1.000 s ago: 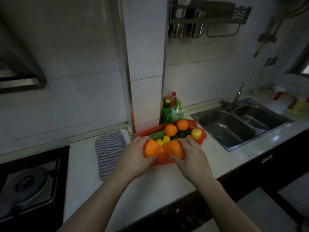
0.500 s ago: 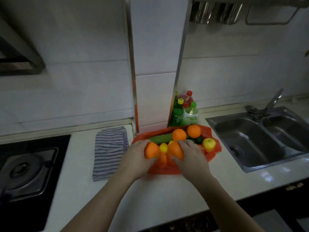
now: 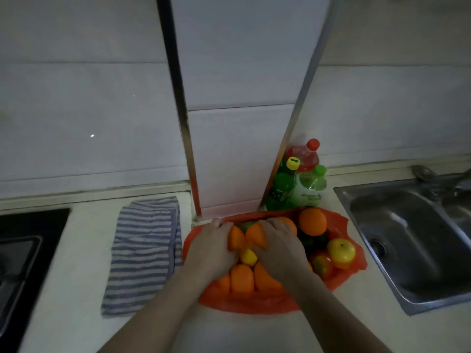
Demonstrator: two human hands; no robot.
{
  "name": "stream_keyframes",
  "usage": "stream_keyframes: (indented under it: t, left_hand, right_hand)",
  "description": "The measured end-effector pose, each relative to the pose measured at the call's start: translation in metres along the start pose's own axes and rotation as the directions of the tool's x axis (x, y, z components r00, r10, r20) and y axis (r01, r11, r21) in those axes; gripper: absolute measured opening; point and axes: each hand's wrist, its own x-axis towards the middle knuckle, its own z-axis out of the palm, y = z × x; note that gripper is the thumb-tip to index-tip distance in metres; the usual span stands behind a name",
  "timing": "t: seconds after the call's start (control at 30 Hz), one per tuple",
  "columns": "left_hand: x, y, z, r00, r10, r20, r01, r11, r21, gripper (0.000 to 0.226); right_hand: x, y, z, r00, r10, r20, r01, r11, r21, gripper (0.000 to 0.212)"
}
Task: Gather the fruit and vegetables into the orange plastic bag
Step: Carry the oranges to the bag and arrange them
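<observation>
While the orange plastic bag (image 3: 249,303) is spread open on the pale countertop (image 3: 229,329) with fruit (image 3: 242,278) heaped on it, one orange (image 3: 235,240) is gripped in the curled left hand (image 3: 212,247) and a second orange (image 3: 256,236) in the curled right hand (image 3: 279,244), both over the bag's middle. A striped cloth (image 3: 144,253) is laid just left of the bag, a black hob (image 3: 23,256) further left. A steel sink (image 3: 413,240) is set to the bag's right, and plastic bottles (image 3: 298,184) are stood behind it against the tiled wall (image 3: 242,72)

Dim, grainy pic w/ soft blur, wide-angle bending at edges.
</observation>
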Motion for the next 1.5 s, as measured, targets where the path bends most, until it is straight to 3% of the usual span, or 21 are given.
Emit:
stream_keyframes:
  t: [0.23, 0.43, 0.67, 1.5]
  left_hand:
    - [0.025, -0.004, 0.016, 1.000, -0.015, 0.025, 0.012, 0.995, 0.095, 0.068]
    - [0.029, -0.002, 0.026, 1.000, -0.029, 0.011, 0.027, 0.985, 0.170, 0.066]
    - [0.030, -0.011, 0.030, 0.998, 0.019, -0.057, -0.012, 0.993, 0.117, 0.067]
    - [0.003, 0.000, 0.018, 0.995, 0.057, -0.086, -0.050, 0.996, 0.076, 0.073]
  right_hand:
    - [0.025, 0.007, 0.015, 0.999, 0.005, 0.053, -0.004, 1.000, -0.007, 0.065]
    - [0.033, 0.006, 0.027, 0.996, 0.020, 0.086, -0.019, 1.000, -0.014, 0.068]
    - [0.032, 0.009, 0.035, 0.990, -0.020, 0.139, 0.023, 1.000, -0.014, 0.070]
    - [0.005, 0.015, 0.014, 0.994, -0.073, 0.075, 0.077, 0.996, -0.053, 0.071]
